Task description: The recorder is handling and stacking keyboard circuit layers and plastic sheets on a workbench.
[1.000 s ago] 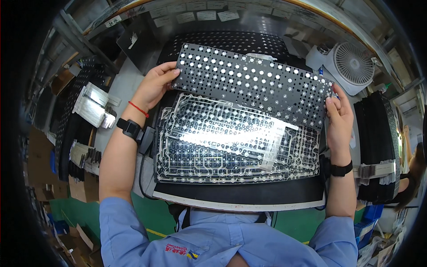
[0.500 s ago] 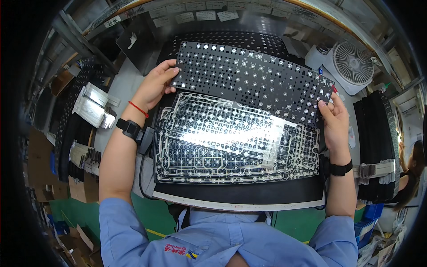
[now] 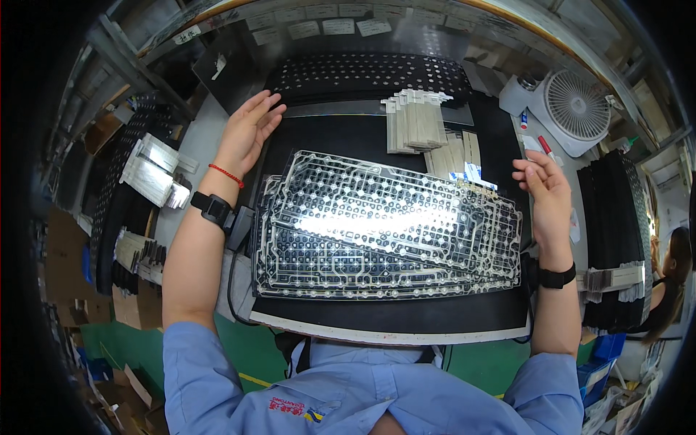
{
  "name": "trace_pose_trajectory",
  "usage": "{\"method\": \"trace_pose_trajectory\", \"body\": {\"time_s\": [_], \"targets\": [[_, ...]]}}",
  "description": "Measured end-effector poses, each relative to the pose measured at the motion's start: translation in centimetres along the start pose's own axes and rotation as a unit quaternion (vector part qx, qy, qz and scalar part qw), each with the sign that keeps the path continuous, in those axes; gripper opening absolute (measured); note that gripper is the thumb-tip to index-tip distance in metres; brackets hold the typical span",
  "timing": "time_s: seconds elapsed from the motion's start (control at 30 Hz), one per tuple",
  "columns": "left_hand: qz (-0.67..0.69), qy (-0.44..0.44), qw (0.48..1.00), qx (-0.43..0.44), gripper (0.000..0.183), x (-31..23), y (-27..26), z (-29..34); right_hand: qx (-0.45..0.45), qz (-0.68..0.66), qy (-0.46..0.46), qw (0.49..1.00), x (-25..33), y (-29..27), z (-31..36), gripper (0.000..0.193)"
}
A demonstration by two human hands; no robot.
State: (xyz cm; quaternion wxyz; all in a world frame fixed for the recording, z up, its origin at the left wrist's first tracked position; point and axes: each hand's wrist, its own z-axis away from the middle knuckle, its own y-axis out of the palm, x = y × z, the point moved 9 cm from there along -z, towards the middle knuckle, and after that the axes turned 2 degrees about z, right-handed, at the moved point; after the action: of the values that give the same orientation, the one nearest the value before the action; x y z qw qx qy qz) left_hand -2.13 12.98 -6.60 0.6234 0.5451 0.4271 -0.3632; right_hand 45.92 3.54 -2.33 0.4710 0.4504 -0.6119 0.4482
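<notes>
My left hand (image 3: 254, 130) is empty with its fingers stretched, near the left front end of a stack of black perforated sheets (image 3: 348, 76) at the back. Over the right edge of the black work surface, my right hand (image 3: 544, 185) holds nothing, its fingers loosely bent and apart. Between my forearms lie clear keyboard membrane sheets (image 3: 348, 192) with pale printed traces, overlapping at an angle. Glare whitens their middle. Behind them sits a bundle of pale flat strips (image 3: 417, 127), with more strips (image 3: 457, 156) partly beneath it.
A white fan (image 3: 576, 105) stands at the back right, near a red marker (image 3: 545, 147) and a blue one (image 3: 523, 119). Dark stacks (image 3: 616, 239) line the right side. At left are silvery strip bundles (image 3: 154, 170). Another person (image 3: 670, 283) is at far right.
The black perforated sheet has left both hands; where it went is not clear. My fingers have opened, and the pale strips and back stack it covered now show.
</notes>
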Motion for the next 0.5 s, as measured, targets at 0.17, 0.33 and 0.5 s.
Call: {"method": "trace_pose_trajectory", "body": {"time_s": [0.17,0.33,0.5], "targets": [[-0.054,-0.043,0.996,0.053,0.031,0.6,-0.2,-0.2,0.194,0.261,-0.011,0.946,-0.6,3.4,1.4,0.036],[-0.105,-0.118,0.971,0.178,0.036,1.5,4.2,2.6,0.185,0.296,-0.027,0.937,-0.4,3.6,1.4,0.028],[-0.166,-0.152,0.937,0.267,0.040,2.8,5.1,3.7,0.145,0.233,-0.033,0.961,-0.4,2.7,0.8,0.021]]}}
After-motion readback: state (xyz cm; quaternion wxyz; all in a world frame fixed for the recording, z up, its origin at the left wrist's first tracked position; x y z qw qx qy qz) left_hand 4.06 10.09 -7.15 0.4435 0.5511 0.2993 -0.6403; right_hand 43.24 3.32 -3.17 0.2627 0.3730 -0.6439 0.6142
